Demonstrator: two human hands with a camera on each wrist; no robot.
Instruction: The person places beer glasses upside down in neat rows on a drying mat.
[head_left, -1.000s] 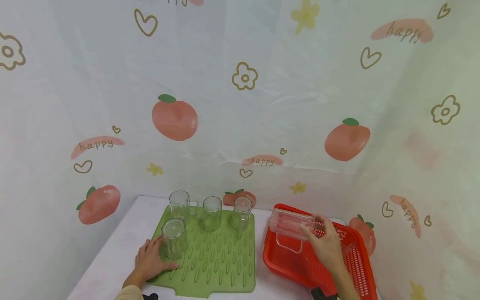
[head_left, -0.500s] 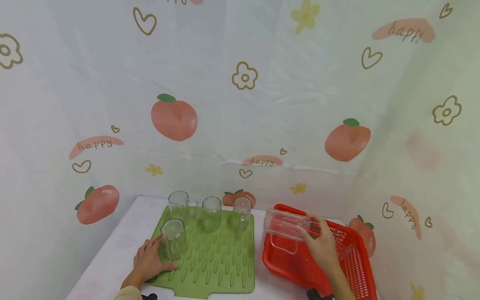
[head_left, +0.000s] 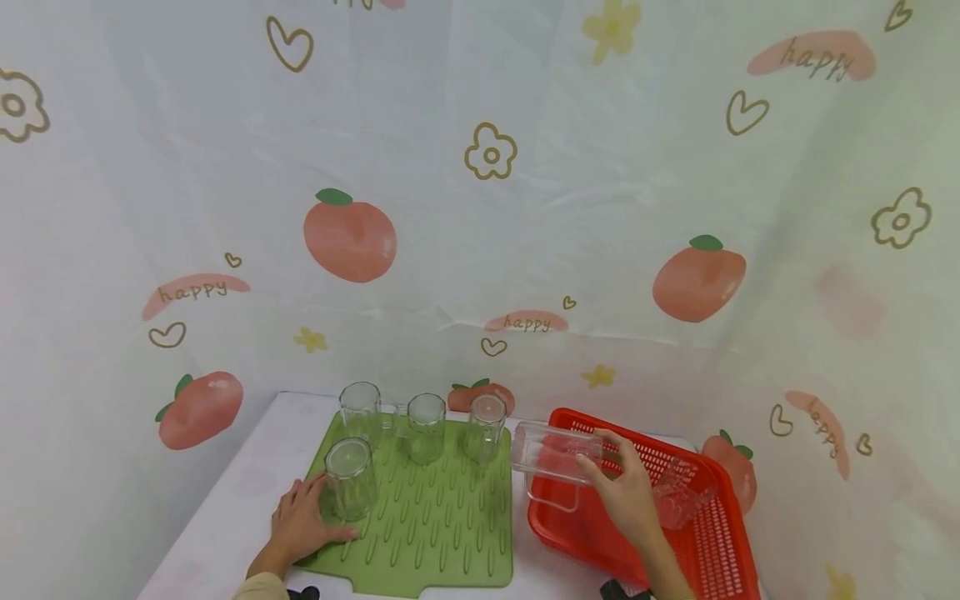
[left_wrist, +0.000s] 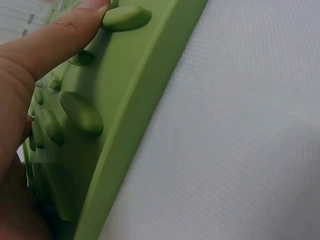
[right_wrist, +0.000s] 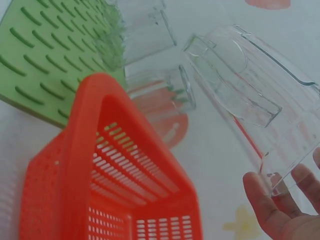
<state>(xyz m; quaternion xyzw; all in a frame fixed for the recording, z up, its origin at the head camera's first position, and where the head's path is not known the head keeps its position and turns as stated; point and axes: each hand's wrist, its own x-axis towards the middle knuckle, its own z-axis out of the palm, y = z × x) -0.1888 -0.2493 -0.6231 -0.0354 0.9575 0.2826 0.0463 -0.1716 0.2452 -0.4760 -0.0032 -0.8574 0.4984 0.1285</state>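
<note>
My right hand [head_left: 626, 492] holds a clear glass mug [head_left: 555, 454] by one end, the mug lying sideways above the left side of the red basket. Its handle hangs downward in the head view. In the right wrist view, fingertips [right_wrist: 257, 187] press against the end of the mug [right_wrist: 250, 85]. The left hand [head_left: 300, 521] rests on the left edge of the green drying mat [head_left: 431, 542], thumb stretched along the front. Close beside those fingers stands another glass mug [head_left: 351, 483]. Ridges of the mat [left_wrist: 125, 65] show by the thumb in the left wrist view.
Along the mat's back stand three more glass mugs: left [head_left: 362, 417], middle [head_left: 426, 429] and right [head_left: 486, 429]. The red basket [head_left: 738, 533] is right of the mat and contains clear glassware [head_left: 678, 496]. A patterned curtain [head_left: 420, 350] hangs behind the white table [head_left: 225, 508].
My right hand has carried the glass mug leftward, from over the basket toward the mat's right edge. More of the glassware in the basket shows now. The left hand stays in place.
</note>
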